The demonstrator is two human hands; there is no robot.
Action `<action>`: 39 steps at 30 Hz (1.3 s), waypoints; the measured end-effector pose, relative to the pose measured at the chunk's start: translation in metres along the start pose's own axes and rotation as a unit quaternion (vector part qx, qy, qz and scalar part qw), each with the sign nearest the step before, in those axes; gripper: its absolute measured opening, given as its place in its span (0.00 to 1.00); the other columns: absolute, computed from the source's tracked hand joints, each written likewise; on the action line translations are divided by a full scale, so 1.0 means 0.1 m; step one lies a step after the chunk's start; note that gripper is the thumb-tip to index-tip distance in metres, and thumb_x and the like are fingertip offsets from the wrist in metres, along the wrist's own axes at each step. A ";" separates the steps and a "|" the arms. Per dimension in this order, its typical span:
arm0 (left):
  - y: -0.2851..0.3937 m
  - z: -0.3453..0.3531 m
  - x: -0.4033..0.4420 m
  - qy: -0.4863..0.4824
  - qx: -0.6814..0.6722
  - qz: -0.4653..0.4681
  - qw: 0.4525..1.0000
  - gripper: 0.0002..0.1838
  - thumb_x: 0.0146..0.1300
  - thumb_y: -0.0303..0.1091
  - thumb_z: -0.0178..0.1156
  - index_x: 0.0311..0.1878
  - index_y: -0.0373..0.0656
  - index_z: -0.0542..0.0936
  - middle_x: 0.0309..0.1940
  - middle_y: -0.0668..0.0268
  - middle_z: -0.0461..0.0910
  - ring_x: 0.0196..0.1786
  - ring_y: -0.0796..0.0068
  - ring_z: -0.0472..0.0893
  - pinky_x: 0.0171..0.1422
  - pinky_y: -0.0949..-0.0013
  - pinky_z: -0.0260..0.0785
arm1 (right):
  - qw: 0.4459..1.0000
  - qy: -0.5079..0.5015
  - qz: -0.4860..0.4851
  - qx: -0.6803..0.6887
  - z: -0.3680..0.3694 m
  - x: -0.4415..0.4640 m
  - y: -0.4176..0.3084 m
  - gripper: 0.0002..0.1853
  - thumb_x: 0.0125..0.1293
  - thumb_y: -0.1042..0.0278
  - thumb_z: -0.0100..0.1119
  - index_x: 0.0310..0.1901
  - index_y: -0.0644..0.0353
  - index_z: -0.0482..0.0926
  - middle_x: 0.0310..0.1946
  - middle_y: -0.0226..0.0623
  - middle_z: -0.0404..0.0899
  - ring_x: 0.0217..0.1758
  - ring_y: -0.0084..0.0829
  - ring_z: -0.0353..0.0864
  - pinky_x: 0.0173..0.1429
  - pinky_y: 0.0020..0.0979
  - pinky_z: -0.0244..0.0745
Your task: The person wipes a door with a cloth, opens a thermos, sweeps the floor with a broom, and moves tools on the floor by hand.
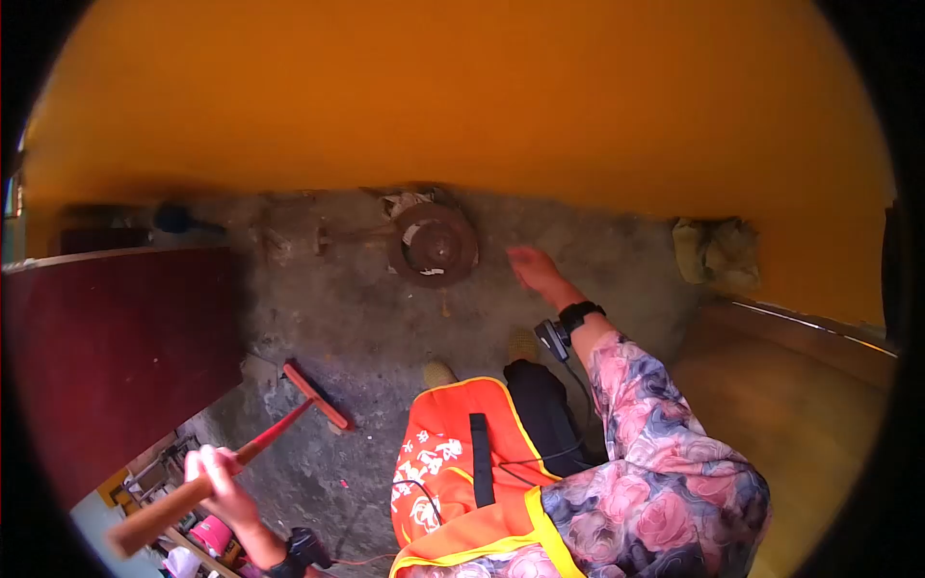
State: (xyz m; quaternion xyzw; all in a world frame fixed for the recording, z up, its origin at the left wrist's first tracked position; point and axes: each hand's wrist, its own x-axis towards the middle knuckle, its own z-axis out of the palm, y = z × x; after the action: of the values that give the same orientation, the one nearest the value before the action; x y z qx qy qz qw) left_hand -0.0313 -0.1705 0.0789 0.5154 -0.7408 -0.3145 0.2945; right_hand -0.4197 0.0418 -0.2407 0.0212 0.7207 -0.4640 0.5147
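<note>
My left hand (222, 487) is closed around the handle (262, 441) of a broom, at the lower left. The broom's red head (316, 395) rests on the grey floor, bristles down. The handle is part red, part brown, and slants up toward me. My right hand (538, 271) is stretched forward above the floor, apart from everything, with nothing visible in it; its fingers look loosely extended. Nearest to it is a round brown metal object (464, 241) with a ring-shaped rim, standing on the floor by the wall.
An orange wall (462, 96) runs across the front. A dark red panel (125, 356) stands at left, and a crumpled beige sack (715, 252) lies against the wall at right. A brown wooden surface (780, 385) is on the right. A pink container (210, 535) sits at lower left.
</note>
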 end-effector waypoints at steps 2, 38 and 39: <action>0.11 0.29 0.12 0.014 0.040 0.016 0.999 0.13 0.62 0.30 0.46 0.20 0.42 0.62 0.14 0.70 0.65 0.18 0.83 0.63 0.23 0.79 0.55 | 0.989 0.010 -0.069 -0.134 -0.01 0.52 0.31 0.19 0.55 0.67 0.52 0.50 0.54 0.71 0.29 0.30 0.75 0.29 0.23 0.73 0.33 0.24 0.70; -4.10 3.34 0.27 -0.226 0.299 -0.101 0.922 0.17 0.48 0.40 0.60 0.40 0.41 0.75 0.37 0.54 0.77 0.41 0.55 0.76 0.44 0.61 0.68 | 0.976 -0.094 -0.138 -0.137 0.68 1.50 0.68 0.14 0.55 0.70 0.56 0.44 0.64 0.72 0.30 0.31 0.75 0.28 0.21 0.73 0.31 0.23 0.70; -4.02 3.38 0.37 -0.244 0.279 -0.078 0.925 0.16 0.49 0.38 0.59 0.40 0.42 0.76 0.37 0.54 0.78 0.41 0.56 0.77 0.44 0.62 0.68 | 0.976 -0.113 -0.126 -0.134 0.72 1.50 0.66 0.13 0.55 0.70 0.56 0.43 0.64 0.73 0.30 0.31 0.75 0.28 0.20 0.73 0.32 0.23 0.70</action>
State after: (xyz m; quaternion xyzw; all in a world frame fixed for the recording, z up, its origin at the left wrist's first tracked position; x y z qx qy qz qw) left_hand -0.0671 -0.2598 -0.4384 0.5402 -0.8049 -0.2333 -0.0766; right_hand -0.4046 -0.0375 -0.4005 -0.1920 0.7103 -0.4235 0.5285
